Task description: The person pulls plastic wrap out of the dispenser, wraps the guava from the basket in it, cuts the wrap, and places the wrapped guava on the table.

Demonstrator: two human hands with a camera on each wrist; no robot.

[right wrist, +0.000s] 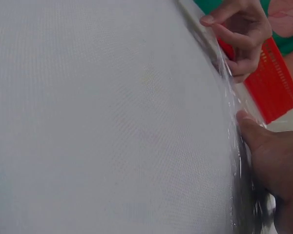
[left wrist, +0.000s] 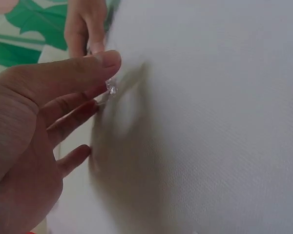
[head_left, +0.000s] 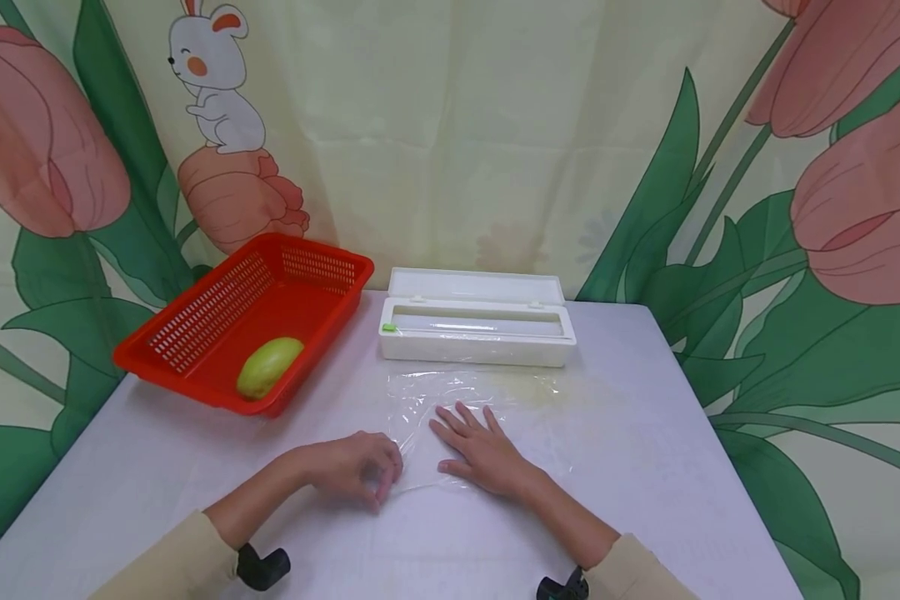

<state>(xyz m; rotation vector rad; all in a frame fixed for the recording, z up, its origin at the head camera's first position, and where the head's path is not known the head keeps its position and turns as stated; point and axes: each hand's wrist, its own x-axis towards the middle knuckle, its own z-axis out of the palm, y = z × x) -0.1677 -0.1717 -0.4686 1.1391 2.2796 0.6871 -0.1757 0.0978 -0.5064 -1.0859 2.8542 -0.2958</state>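
Note:
A sheet of clear plastic wrap point(head_left: 420, 392) lies on the white table in front of a white wrap dispenser. At the sheet's near left corner my left hand point(head_left: 360, 468) pinches the edge. A crumpled bit of the wrap point(left wrist: 112, 89) shows between thumb and fingers in the left wrist view. My right hand point(head_left: 487, 454) rests palm down on the sheet, its fingers spread. In the right wrist view, the right thumb point(right wrist: 251, 129) lies along the shiny wrap.
The white dispenser point(head_left: 480, 350) stands at the back with its lid raised and a small green slider point(head_left: 389, 327) at the left. To the left, a red plastic basket point(head_left: 195, 379) holds a yellow-green oval fruit point(head_left: 268, 367). A printed curtain point(head_left: 450, 150) hangs behind the table.

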